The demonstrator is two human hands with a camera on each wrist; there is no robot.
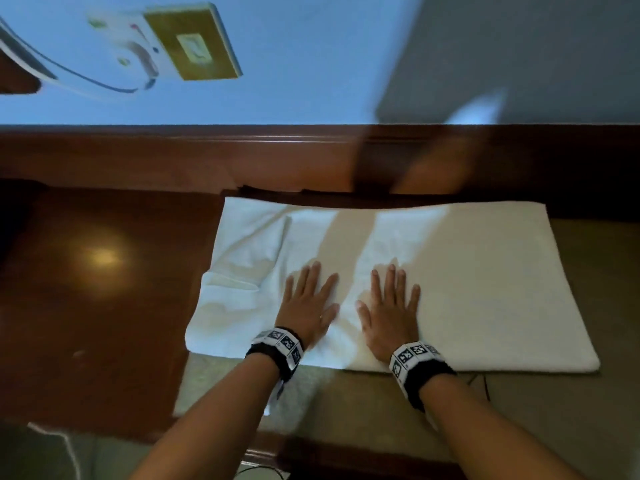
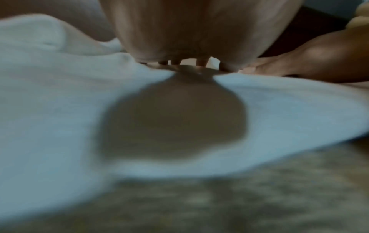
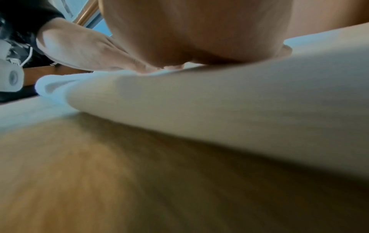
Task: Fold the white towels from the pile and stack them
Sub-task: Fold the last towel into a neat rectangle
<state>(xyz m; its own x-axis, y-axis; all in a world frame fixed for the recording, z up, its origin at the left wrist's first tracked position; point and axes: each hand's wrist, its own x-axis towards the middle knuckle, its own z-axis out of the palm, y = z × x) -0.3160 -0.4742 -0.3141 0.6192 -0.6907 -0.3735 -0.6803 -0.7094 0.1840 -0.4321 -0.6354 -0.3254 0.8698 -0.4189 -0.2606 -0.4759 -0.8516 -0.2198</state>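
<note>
A white towel (image 1: 467, 278) lies spread on the surface in front of me, its left end rumpled with a folded-over flap (image 1: 249, 244). My left hand (image 1: 308, 299) lies flat on the towel with fingers straight and spread. Just to its right, my right hand (image 1: 391, 303) presses flat on the same towel, fingers straight. The left wrist view shows the palm (image 2: 187, 34) down on the white towel (image 2: 60, 102). In the right wrist view the palm (image 3: 195, 31) rests on the thick towel edge (image 3: 219, 102), with the left hand (image 3: 83, 52) beside it.
The towel lies partly on a beige mat (image 1: 346, 403) and partly on a dark glossy wooden top (image 1: 97, 271). A wooden ledge (image 1: 207, 157) and a pale wall with a gold switch plate (image 1: 194, 43) stand behind. A thin cable (image 1: 65, 445) trails at the lower left.
</note>
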